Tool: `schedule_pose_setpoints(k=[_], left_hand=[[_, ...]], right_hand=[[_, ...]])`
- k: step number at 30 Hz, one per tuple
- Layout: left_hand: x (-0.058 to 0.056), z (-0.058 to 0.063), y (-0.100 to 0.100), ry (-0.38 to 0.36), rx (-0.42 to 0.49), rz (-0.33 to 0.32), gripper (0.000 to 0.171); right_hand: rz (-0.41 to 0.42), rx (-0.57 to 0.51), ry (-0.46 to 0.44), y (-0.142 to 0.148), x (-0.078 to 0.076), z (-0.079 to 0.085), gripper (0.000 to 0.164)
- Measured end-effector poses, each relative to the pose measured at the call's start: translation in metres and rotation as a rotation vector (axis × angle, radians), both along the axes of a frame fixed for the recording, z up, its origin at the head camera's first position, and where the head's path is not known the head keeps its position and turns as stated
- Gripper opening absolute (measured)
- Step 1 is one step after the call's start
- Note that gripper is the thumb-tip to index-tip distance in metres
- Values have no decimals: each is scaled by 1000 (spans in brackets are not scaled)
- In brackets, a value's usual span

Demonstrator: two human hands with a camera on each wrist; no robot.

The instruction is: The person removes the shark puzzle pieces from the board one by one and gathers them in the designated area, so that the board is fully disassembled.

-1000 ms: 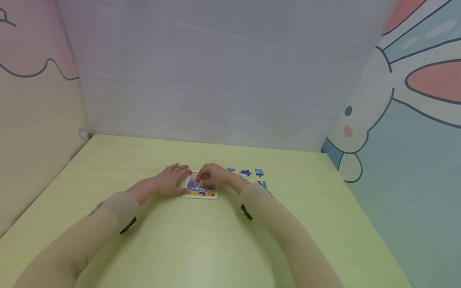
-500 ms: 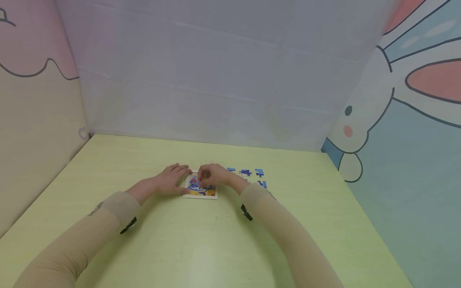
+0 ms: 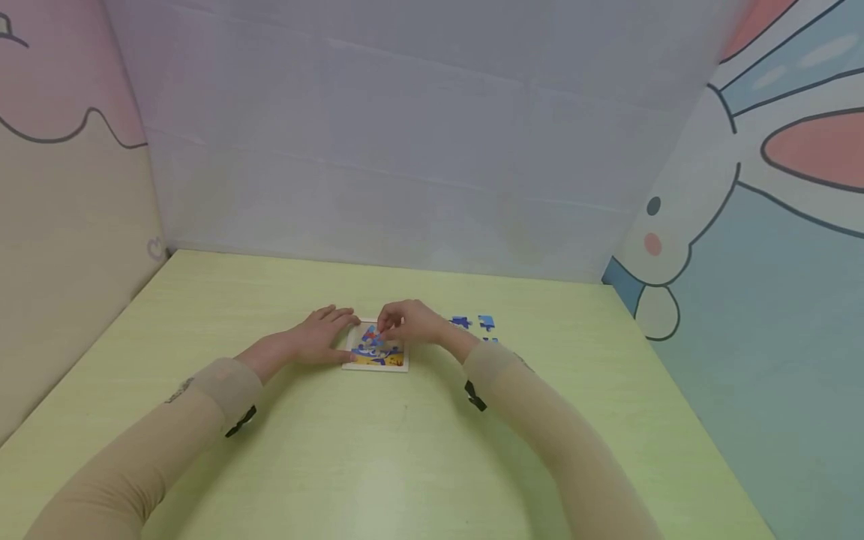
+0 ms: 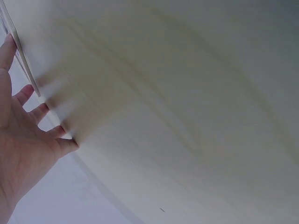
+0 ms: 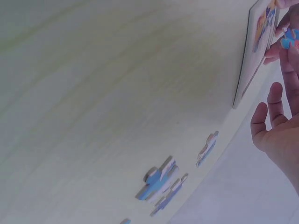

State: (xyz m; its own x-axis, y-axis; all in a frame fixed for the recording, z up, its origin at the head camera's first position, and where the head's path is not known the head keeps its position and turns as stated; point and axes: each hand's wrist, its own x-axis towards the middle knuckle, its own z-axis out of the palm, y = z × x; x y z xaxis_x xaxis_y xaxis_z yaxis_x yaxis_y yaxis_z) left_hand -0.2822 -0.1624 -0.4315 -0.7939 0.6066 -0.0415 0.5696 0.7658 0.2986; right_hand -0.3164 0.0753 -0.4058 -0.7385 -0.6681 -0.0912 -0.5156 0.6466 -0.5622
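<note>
A small square jigsaw board (image 3: 378,368) with a pale rim lies on the table, blue and yellow pieces filling its near part. My left hand (image 3: 317,336) rests at its left side with fingers spread, the thumb on the rim; the left wrist view shows the straight fingers (image 4: 46,107) at the board's edge. Over the board's right half is my right hand (image 3: 412,321), thumb and index finger pinching a blue and red jigsaw piece (image 5: 290,39). In the right wrist view its other fingers are loosely bent, and the board (image 5: 250,70) stands close beyond them.
Several loose blue jigsaw pieces lie right of the board, among them one piece (image 3: 486,322) at the back and another piece (image 5: 159,181) nearer the right wrist camera. My right forearm covers part of that area. A pale sheet (image 3: 378,150) hangs behind the table.
My right hand has shifted slightly right and back, uncovering more of the board's middle, and its forearm now hides more of the loose pieces. The left hand has stayed put.
</note>
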Motion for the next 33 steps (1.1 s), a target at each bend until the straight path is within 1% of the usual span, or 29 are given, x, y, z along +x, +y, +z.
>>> schedule_pose_setpoints(k=[5, 9, 14, 22, 27, 33], left_hand=[[-1, 0, 0, -12, -4, 14, 71], [-1, 1, 0, -17, -10, 19, 72], [0, 0, -1, -16, -14, 17, 72], [3, 3, 0, -15, -6, 19, 72], [4, 5, -1, -31, -2, 29, 72], [3, 5, -1, -33, -1, 31, 72]], right_hand=[[24, 4, 10, 14, 2, 9, 7], [8, 19, 10, 27, 4, 13, 7], [-23, 45, 7, 45, 4, 12, 7], [-18, 78, -16, 69, 3, 9, 6], [-17, 98, -22, 80, 1, 5, 5], [-46, 115, -48, 88, -1, 1, 5]])
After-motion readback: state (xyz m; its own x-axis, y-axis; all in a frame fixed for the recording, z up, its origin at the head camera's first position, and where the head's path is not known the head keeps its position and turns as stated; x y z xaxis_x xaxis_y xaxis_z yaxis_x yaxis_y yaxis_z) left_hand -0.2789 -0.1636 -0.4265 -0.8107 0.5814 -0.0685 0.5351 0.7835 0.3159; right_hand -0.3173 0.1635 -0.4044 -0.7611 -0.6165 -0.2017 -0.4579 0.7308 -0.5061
